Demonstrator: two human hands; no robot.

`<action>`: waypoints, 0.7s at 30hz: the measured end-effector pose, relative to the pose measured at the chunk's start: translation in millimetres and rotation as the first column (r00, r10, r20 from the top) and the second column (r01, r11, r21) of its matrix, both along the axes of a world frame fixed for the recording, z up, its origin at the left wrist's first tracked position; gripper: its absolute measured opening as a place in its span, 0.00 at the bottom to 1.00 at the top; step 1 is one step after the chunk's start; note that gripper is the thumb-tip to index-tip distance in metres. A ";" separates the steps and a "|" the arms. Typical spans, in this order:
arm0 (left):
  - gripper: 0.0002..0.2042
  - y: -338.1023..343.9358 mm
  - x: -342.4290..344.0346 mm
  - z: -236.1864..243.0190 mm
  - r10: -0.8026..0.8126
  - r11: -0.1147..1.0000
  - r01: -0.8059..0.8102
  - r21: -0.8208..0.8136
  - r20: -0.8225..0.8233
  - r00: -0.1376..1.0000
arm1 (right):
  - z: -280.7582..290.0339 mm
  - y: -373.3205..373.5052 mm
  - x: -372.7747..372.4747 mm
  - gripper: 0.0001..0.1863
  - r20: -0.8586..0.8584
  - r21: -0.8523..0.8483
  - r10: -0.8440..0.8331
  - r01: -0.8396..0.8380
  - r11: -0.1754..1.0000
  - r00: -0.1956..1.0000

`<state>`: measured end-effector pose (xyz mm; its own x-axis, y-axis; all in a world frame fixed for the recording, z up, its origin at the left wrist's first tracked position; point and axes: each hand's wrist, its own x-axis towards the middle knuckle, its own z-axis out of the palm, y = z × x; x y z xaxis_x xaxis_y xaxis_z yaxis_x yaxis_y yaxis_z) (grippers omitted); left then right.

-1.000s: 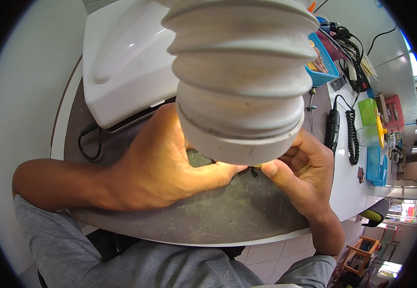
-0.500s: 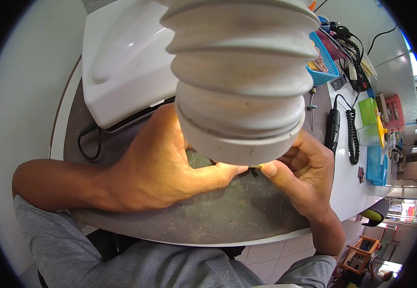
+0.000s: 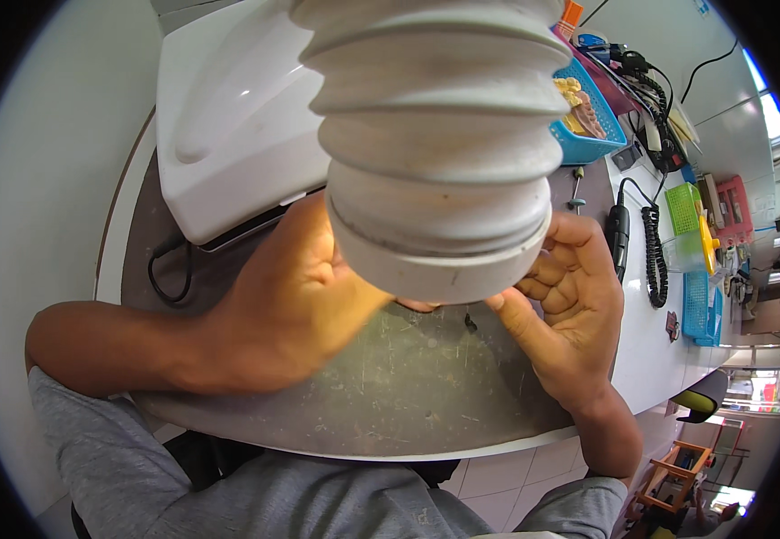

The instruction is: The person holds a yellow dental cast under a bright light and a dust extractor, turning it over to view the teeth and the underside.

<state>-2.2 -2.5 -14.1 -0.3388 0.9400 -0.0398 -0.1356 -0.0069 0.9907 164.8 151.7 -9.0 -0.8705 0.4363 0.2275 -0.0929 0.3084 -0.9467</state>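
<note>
My left hand (image 3: pixel 291 301) reaches in under a white corrugated hose (image 3: pixel 439 144), whose wide end covers its fingertips and most of its thumb; part of it is blurred. On the other side of the hose end, my right hand (image 3: pixel 574 310) has its fingers curled and its thumb pointing inward. The tips of its thumb and index finger disappear behind the hose rim, so whatever they pinch is hidden. A tiny dark piece (image 3: pixel 471 322) lies on the grey worktop (image 3: pixel 408 386) between the hands.
A white machine housing (image 3: pixel 237 117) stands at the back left, a black cable (image 3: pixel 170 292) beside it. To the right are a blue basket (image 3: pixel 587 148) with yellow and pinkish pieces, a slim tool (image 3: pixel 577 190), a black handpiece (image 3: pixel 618 238) and its coiled cord (image 3: pixel 653 256).
My left thumb has drawn back behind the hose, away from my right thumb. The small yellowish thing between the thumbs no longer shows. The hose appears slightly further left.
</note>
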 end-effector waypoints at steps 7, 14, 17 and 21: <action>0.08 1.5 -1.4 6.3 -0.090 0.994 0.095 -0.044 0.114 0.989 | 0.4 0.1 -1.8 0.23 -0.007 0.139 0.025 -0.024 0.990 1.000; 0.14 0.0 -1.7 2.8 -0.136 0.990 0.136 0.026 0.004 0.991 | 6.5 2.1 2.1 0.19 0.019 0.074 0.104 -0.105 0.992 0.994; 0.17 -2.3 0.2 0.7 -0.108 0.991 0.110 0.078 -0.028 0.994 | 5.5 2.2 1.4 0.18 -0.005 0.086 0.123 -0.122 0.989 0.992; 0.16 -4.4 -0.2 0.2 -0.131 0.990 0.136 0.039 -0.128 0.983 | 2.5 1.0 0.2 0.18 -0.022 0.124 0.116 -0.113 0.986 0.993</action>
<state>-2.4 -7.0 -13.9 -0.2097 0.9769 0.0403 -0.0139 -0.0442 0.9989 165.0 152.7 -6.5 -0.9053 0.3017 0.2989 -0.1610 0.4073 -0.8990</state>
